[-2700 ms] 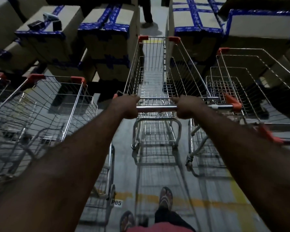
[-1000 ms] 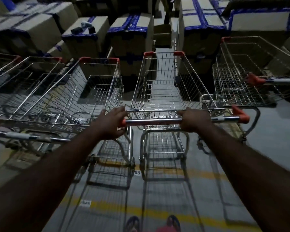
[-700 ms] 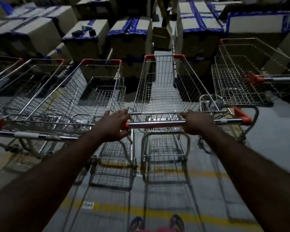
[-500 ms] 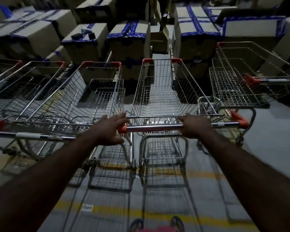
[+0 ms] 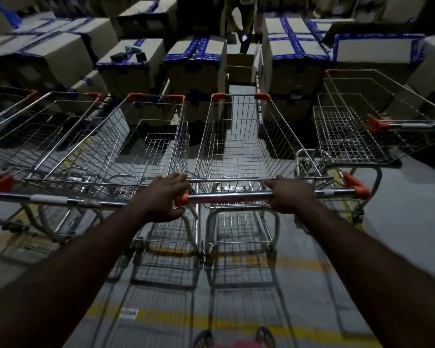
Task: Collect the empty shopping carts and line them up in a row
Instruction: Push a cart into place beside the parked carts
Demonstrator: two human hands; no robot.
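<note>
Floor [image 5: 399, 222], at the yellow line [image 5: 299, 259]: the held cart [image 5: 236, 151] stands just beside the neighbouring cart [image 5: 136, 146], its long axis pointing away from you toward the boxes [image 5: 196, 66]. Its handle bar [image 5: 231, 197] runs crosswise. Your left hand [image 5: 165, 197] curls round the bar's left end and your right hand [image 5: 290, 194] clamps it right of centre. Both arms are extended, equally near.

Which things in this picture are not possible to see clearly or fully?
Head view, white floor label: text too small and blurred.
Head view, person at the back: upper body cut off by the top edge.
Head view, small dark objects on a blue-taped cardboard box: too dim to identify.
Head view, right silver wire shopping cart: cut off by the right edge.
</note>
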